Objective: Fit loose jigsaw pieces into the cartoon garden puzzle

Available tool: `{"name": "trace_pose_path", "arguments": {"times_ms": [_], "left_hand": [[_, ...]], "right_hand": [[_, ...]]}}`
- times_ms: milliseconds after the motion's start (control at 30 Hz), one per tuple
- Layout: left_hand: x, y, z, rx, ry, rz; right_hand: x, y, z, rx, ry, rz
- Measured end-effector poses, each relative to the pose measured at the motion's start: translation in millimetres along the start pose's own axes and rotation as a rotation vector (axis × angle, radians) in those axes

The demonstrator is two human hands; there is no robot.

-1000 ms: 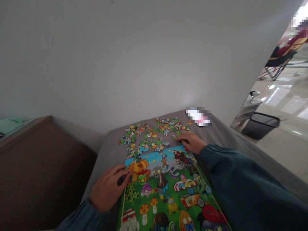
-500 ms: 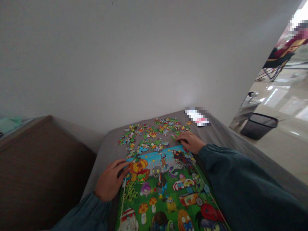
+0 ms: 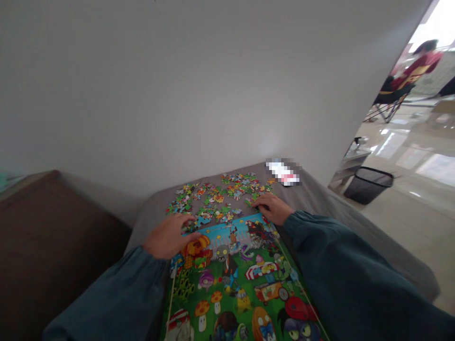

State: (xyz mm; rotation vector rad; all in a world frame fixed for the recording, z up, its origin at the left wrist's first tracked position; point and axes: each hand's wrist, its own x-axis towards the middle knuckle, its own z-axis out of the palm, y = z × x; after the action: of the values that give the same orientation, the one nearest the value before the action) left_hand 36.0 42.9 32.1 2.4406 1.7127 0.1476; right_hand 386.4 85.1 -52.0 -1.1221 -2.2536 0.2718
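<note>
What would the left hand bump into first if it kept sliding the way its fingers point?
The left hand points away from the person and slightly right. First in that line are probably the loose puzzle pieces scattered just past its fingertips, beyond the assembled puzzle; depth is hard to judge.

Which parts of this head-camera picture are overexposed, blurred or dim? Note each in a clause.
Head view: daylight blows out the top right corner, with glare streaks on the shiny floor; a pixelated patch hides something beyond the loose puzzle pieces; the brown surface lies dim; the left hand looks slightly soft.
</note>
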Motion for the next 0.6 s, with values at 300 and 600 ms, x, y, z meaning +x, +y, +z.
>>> {"name": "trace_pose_path", "arguments": {"times_ms": [300, 600], "left_hand": [[18.2, -36.9, 29.7, 0.023, 0.161, -0.013], [25.2, -26.1, 47.1, 0.021, 0.236, 0.138]], "right_hand": [[0.7, 0.2, -0.6, 0.023, 0.004, -0.015], [1.2, -1.2, -1.9, 0.001, -0.009, -0.013]]}}
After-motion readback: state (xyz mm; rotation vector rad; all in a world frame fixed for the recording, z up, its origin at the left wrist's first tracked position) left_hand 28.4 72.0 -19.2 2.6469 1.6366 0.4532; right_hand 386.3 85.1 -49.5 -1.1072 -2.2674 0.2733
